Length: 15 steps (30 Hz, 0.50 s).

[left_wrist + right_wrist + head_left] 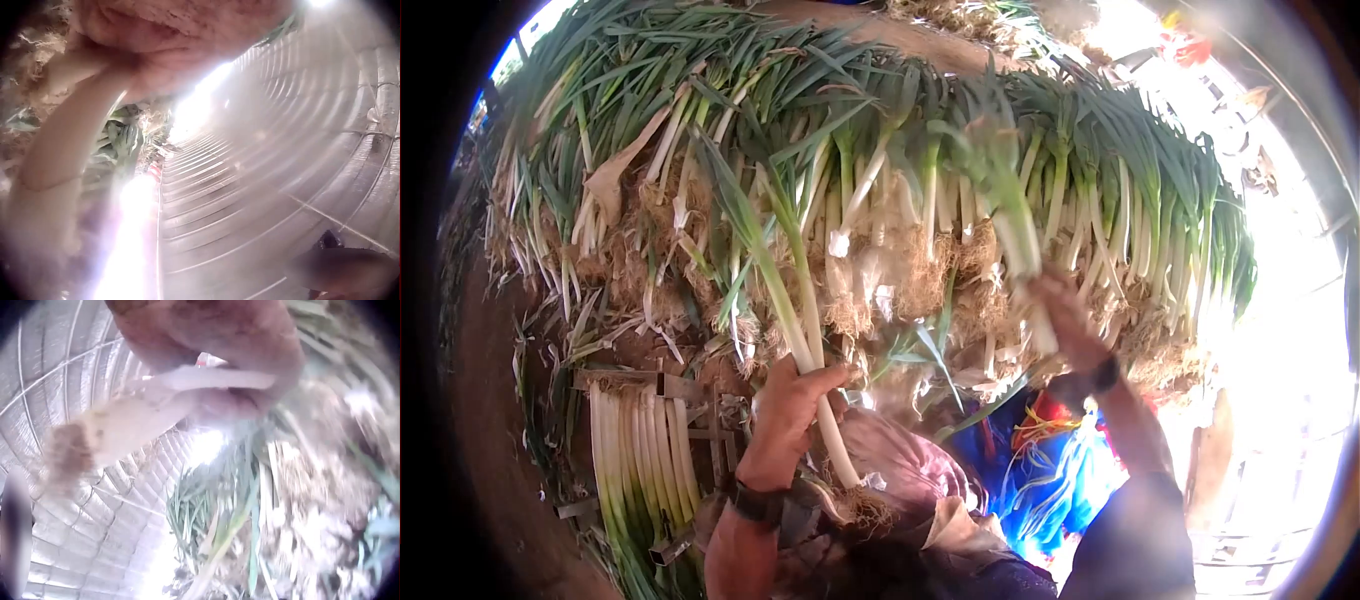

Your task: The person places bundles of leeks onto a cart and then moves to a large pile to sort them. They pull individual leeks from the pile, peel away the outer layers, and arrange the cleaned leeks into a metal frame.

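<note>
My left hand point(785, 410) grips a leek point(837, 450) around its white shank. Two pale green stalks rise above the fist, and one white end with brown roots point(865, 508) hangs below it over the lap. In the left wrist view the white shank point(56, 162) curves down from the palm. Farther right, my right hand point(1072, 325) holds another leek point(1015, 215), blurred, its green top pointing up toward the heap. The right wrist view shows fingers and thumb curled around its white shank point(134, 428), with a brown root end point(69, 450) sticking out.
A wide heap of leeks point(1060, 180) with roots on lies across the back. At the lower left, several trimmed leeks point(640, 450) lie side by side in a metal frame point(665, 385). Blue plastic point(1045, 490) with loose coloured ties point(1055, 440) sits beside the right forearm.
</note>
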Each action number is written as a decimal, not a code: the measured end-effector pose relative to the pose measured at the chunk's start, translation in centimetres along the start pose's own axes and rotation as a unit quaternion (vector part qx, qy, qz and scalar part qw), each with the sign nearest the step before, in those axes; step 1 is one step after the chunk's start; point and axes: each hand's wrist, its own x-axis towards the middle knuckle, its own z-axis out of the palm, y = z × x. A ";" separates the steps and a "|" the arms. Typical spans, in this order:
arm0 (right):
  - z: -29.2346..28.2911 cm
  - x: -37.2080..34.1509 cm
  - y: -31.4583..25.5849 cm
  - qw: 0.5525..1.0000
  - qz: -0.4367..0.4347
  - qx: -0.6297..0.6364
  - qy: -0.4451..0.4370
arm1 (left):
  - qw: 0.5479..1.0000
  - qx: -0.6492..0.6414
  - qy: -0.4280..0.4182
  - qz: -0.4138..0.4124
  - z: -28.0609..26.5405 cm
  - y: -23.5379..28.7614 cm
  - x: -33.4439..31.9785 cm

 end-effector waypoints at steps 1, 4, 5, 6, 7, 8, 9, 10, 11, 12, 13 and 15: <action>1.9 -1.1 1.3 0.989 -0.070 0.089 -0.090 | 1.000 -0.004 -0.009 -0.006 0.6 -0.4 0.1; 10.3 -5.5 7.4 0.904 0.036 0.407 -0.129 | 0.999 0.012 -0.028 -0.029 2.1 -1.2 -0.3; 12.7 -6.3 9.2 0.959 -0.023 0.229 -0.166 | 0.999 0.004 -0.043 -0.013 2.4 -1.6 -0.5; 14.8 -7.2 10.5 0.976 -0.079 0.043 -0.196 | 0.998 -0.005 -0.059 0.000 2.5 -2.0 -0.8; 16.6 -9.1 10.0 0.973 -0.071 0.066 -0.210 | 0.996 0.046 -0.054 -0.053 2.3 -1.6 -1.3; 17.7 -11.0 8.3 0.969 -0.064 0.087 -0.224 | 0.996 0.047 -0.056 -0.053 2.0 -1.8 -1.7; 17.8 -12.0 6.0 0.973 -0.049 -0.034 -0.222 | 0.998 -0.003 -0.057 -0.038 1.7 -2.4 -2.3; 17.7 -12.6 4.6 0.964 -0.032 -0.156 -0.215 | 0.997 -0.052 -0.059 -0.024 1.5 -2.8 -2.8; 17.5 -12.9 4.8 0.965 -0.059 -0.093 -0.238 | 0.996 -0.057 -0.062 -0.029 1.3 -3.0 -3.1; 17.1 -13.0 4.3 0.957 -0.043 -0.097 -0.269 | 0.996 -0.069 -0.048 -0.012 1.1 -3.7 -2.9; 17.3 -13.1 5.0 0.957 -0.117 -0.110 -0.243 | 0.997 -0.060 -0.042 -0.012 0.9 -3.8 -3.1; 17.6 -13.1 5.3 0.950 -0.191 -0.122 -0.214 | 0.998 -0.050 -0.035 -0.012 0.4 -3.3 -3.6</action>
